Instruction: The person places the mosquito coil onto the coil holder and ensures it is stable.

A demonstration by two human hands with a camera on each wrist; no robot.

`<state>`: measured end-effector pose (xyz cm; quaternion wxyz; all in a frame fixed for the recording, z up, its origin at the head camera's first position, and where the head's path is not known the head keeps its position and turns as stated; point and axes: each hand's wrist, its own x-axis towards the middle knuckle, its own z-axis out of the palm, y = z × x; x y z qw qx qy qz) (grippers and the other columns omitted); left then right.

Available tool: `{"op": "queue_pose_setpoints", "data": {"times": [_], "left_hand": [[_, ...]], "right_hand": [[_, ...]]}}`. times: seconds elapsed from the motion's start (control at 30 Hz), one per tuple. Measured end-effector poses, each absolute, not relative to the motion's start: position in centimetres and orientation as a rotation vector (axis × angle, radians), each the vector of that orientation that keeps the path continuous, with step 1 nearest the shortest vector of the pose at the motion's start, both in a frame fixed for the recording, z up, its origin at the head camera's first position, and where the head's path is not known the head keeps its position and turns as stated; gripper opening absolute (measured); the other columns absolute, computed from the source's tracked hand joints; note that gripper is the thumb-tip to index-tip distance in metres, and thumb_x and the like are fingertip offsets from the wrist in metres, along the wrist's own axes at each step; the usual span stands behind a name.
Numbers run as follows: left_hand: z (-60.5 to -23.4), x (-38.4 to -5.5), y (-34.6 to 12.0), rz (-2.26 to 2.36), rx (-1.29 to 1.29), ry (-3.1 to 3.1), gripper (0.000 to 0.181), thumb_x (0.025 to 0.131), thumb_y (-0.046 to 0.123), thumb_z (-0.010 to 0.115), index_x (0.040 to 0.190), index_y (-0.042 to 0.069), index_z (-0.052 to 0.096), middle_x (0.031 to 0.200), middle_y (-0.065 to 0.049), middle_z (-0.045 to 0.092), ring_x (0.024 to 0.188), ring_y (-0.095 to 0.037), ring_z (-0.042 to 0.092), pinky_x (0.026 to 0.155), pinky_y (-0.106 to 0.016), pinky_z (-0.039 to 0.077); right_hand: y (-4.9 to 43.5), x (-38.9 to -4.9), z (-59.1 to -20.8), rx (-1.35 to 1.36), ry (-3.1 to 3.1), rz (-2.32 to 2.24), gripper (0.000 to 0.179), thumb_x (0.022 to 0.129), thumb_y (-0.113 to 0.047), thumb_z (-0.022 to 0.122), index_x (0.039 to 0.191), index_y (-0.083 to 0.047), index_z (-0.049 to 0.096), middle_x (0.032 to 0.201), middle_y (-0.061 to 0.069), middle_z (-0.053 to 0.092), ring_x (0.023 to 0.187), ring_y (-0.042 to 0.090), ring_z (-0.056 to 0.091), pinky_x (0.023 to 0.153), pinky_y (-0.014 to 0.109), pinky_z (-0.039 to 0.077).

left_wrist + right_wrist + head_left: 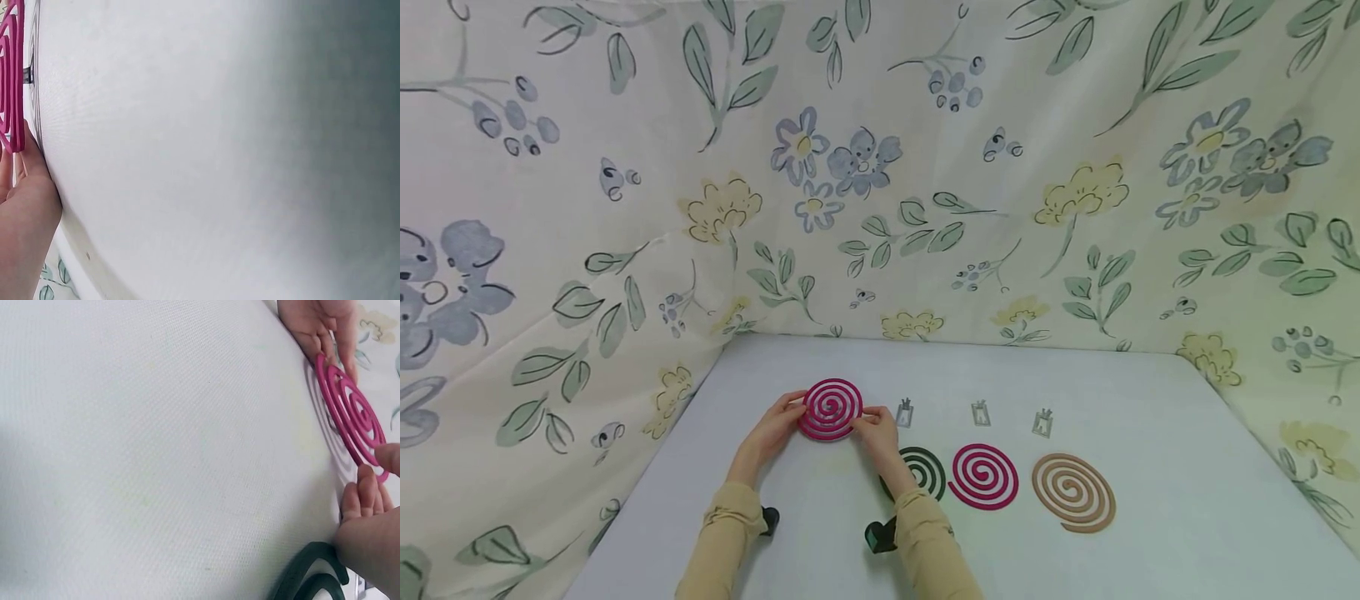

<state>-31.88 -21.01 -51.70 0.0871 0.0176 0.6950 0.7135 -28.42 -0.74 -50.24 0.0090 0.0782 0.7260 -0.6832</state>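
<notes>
Both hands hold a pink mosquito coil point(831, 407) just above the white table at the left. My left hand point(777, 427) pinches its left edge, and my right hand point(877, 435) pinches its right edge between thumb and fingers. In the right wrist view the coil point(363, 416) is tilted, apart from the surface, with its shadow beneath. A small metal piece point(27, 75) shows behind the coil in the left wrist view. Under the right forearm lies a dark green coil point(917, 451), partly hidden.
Another pink coil point(981, 474) and a tan coil point(1070, 486) lie flat to the right. Behind them sit small metal coil stands: a left one point(905, 414), a middle one point(981, 413) and a right one point(1042, 423). Floral cloth point(880, 242) hangs around the table point(1187, 467).
</notes>
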Motion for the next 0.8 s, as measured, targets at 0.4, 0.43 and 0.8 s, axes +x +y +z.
{"op": "queue_pose_setpoints", "data": {"times": [0.4, 0.43, 0.8], "left_hand": [[-50.8, -31.2, -20.4, 2.187, -0.130, 1.953, 0.052, 0.101, 0.010, 0.041, 0.145, -0.007, 0.020, 0.128, -0.013, 0.044, 0.092, 0.003, 0.052, 0.084, -0.009, 0.043], [-50.8, -31.2, -20.4, 2.193, -0.136, 1.940, 0.053, 0.101, 0.010, 0.041, 0.146, -0.007, 0.019, 0.131, -0.016, 0.042, 0.092, 0.002, 0.052, 0.085, -0.010, 0.043], [-61.8, -39.1, -25.4, 2.338, 0.183, 1.700, 0.046, 0.096, 0.014, 0.054, 0.137, -0.001, 0.039, 0.132, -0.017, 0.052, 0.121, -0.018, 0.052, 0.105, -0.029, 0.041]], "right_hand": [[-0.6, -28.4, -50.6, 0.231, 2.268, -2.155, 0.035, 0.083, -0.008, 0.064, 0.112, 0.007, 0.054, 0.092, 0.016, 0.065, 0.075, 0.013, 0.056, 0.066, 0.021, 0.046], [-0.6, -28.4, -50.6, 0.221, 2.269, -2.155, 0.035, 0.083, -0.008, 0.064, 0.113, 0.008, 0.053, 0.093, 0.017, 0.065, 0.076, 0.013, 0.057, 0.067, 0.022, 0.047], [0.2, -28.6, -49.6, 0.130, 2.179, -2.023, 0.055, 0.089, -0.016, 0.058, 0.131, 0.011, 0.034, 0.118, 0.026, 0.056, 0.104, 0.029, 0.058, 0.092, 0.038, 0.046]]}}
